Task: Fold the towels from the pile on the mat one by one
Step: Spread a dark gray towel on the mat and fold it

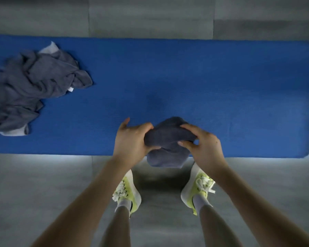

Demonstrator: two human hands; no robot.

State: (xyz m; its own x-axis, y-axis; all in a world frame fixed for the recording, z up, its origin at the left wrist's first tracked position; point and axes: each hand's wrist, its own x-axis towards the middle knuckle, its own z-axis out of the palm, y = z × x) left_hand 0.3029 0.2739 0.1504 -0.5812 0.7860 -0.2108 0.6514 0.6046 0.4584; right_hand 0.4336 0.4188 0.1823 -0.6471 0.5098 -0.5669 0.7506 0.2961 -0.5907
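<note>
A long blue mat (168, 77) lies across the grey floor. On its left end sits a crumpled pile of grey-blue towels (30, 86) with pale edges showing. I hold one dark grey-blue towel (166, 139) bunched up in the air above the mat's near edge. My left hand (132, 139) grips the towel's left side with thumb and fingers curled into the cloth. My right hand (202, 143) pinches its right side between thumb and fingers. The towel's lower part hangs down between my hands.
My two feet in yellow-green and white shoes (127, 189) (198, 189) stand on the grey tiled floor (43, 193) just short of the mat's near edge. The mat's right end (257, 95) is bare blue.
</note>
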